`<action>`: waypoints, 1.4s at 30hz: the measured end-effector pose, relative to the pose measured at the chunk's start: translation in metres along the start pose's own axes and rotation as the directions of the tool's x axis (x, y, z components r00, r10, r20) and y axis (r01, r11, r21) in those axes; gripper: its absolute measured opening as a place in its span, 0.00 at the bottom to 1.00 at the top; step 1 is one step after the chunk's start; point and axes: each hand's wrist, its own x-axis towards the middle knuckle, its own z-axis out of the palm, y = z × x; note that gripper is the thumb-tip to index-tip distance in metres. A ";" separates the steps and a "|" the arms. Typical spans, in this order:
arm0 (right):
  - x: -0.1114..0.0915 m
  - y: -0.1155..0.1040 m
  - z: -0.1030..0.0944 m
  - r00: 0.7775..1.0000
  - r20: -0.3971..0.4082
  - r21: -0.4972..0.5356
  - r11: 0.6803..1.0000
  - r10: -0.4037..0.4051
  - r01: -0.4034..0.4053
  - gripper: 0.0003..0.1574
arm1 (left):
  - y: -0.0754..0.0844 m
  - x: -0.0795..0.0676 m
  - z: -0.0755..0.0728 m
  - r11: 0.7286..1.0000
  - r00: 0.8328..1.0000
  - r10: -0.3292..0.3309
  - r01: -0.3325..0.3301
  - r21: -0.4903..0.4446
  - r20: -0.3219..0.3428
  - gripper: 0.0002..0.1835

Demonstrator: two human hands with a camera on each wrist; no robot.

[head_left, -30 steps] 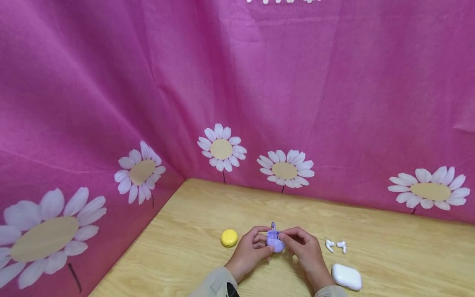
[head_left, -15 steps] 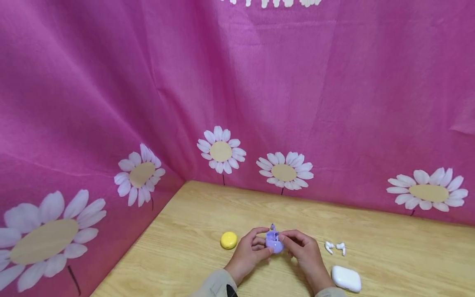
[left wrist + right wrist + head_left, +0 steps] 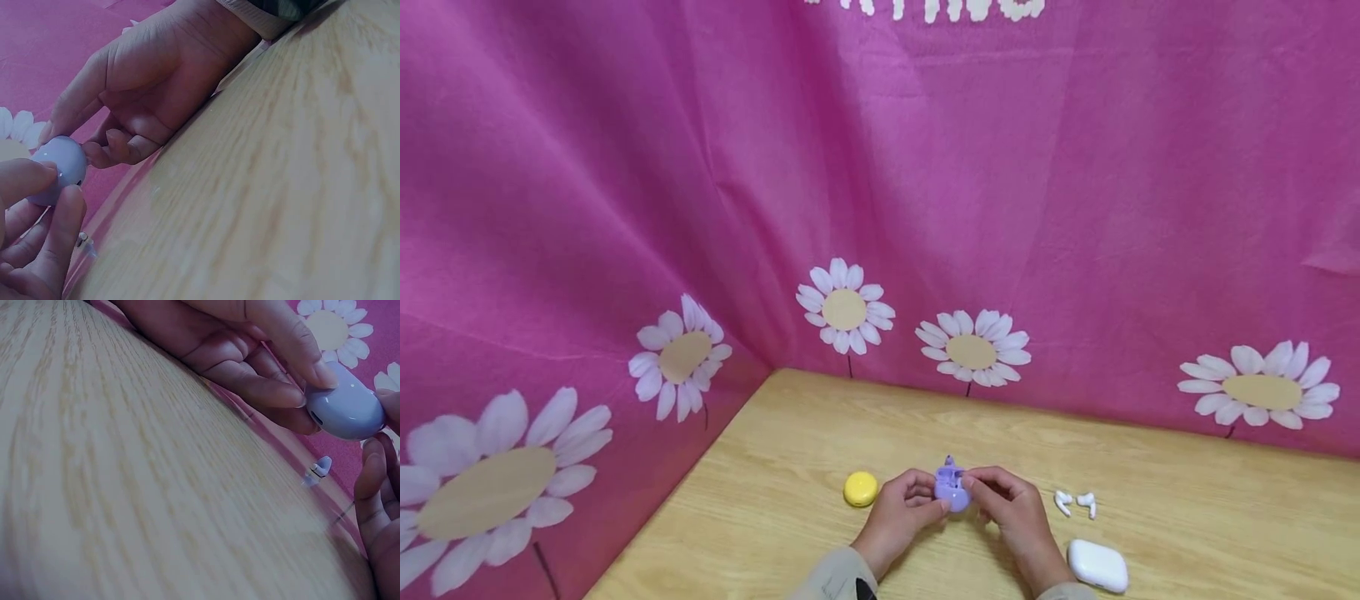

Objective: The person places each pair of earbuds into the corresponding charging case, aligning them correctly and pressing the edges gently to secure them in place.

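Note:
A small purple earbud case (image 3: pixel 952 498), its lid raised, is held between both hands. My left hand (image 3: pixel 895 518) grips it from the left, the thumb on its near side and the index finger at its far side. From the right, my right hand (image 3: pixel 1011 508) pinches at the case's edge with thumb and index finger; whether an earbud is between those fingertips is hidden. Just beyond the case, a purple earbud (image 3: pixel 950 461) lies on the table, and the right wrist view shows this earbud (image 3: pixel 320 467) too. Both wrist views show the case's smooth rounded shell (image 3: pixel 65 159).
A round yellow case (image 3: pixel 861 489) sits left of the left hand. Two white earbuds (image 3: pixel 1086 501) lie to the right, with a white earbud case (image 3: pixel 1097 566) nearer the front. A pink cloth (image 3: pixel 970 167) with printed daisies stands behind the wooden table (image 3: pixel 1210 508).
Both hands keep their hold on the purple case, with only slight finger shifts. The whole scene sits a little lower and farther left in the head view.

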 end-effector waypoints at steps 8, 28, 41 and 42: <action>0.001 -0.001 0.000 1.000 -0.016 -0.010 1.000 -0.004 0.004 0.15 | 0.001 0.002 0.002 0.998 1.000 0.027 -0.025 -0.064 0.017 0.14; -0.001 -0.001 0.001 1.000 0.000 -0.068 0.998 -0.009 0.009 0.12 | -0.002 0.001 0.000 0.997 1.000 0.006 -0.005 -0.071 0.016 0.12; -0.001 0.000 -0.001 1.000 0.019 -0.096 0.995 -0.006 0.008 0.12 | -0.005 0.002 0.002 0.998 1.000 0.011 -0.010 -0.068 0.004 0.12; -0.001 0.000 -0.001 1.000 0.021 -0.091 0.996 -0.014 0.016 0.12 | -0.005 0.003 0.002 0.998 1.000 0.012 -0.012 -0.066 0.004 0.12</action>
